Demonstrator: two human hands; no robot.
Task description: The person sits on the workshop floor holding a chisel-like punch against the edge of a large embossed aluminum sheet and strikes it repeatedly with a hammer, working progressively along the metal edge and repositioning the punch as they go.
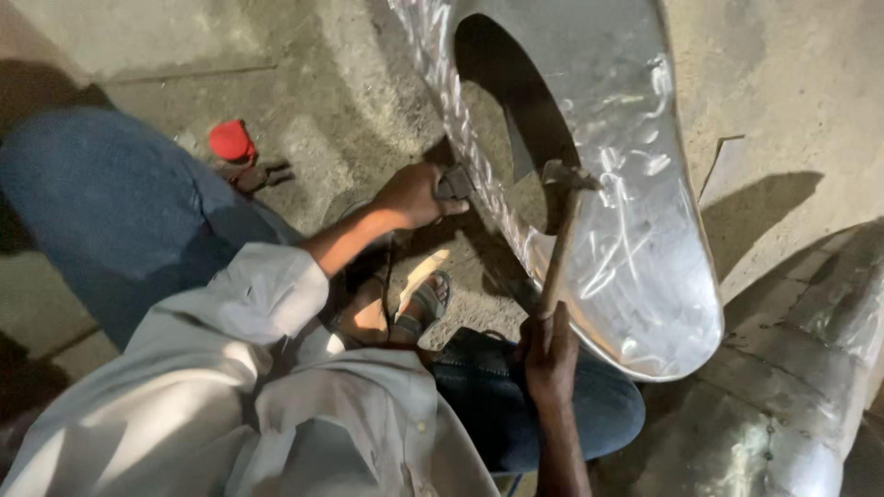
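Note:
A large shiny sheet-metal piece (635,239) with a big round hole stands on the concrete floor in front of me. My right hand (551,354) grips the wooden handle of a hammer (564,221), whose metal head rests at the hole's inner rim. My left hand (416,195) holds a small dark metal block (454,183) pressed against the outer left edge of the sheet metal. I am squatting, with blue jeans and a white shirt below. My sandalled foot (424,302) is planted just under the left hand.
A red cap-like object (230,141) and a pair of pliers (261,175) lie on the floor to the left. Another shiny metal duct section (801,387) lies at the lower right. A flat metal offcut (723,166) lies at the right.

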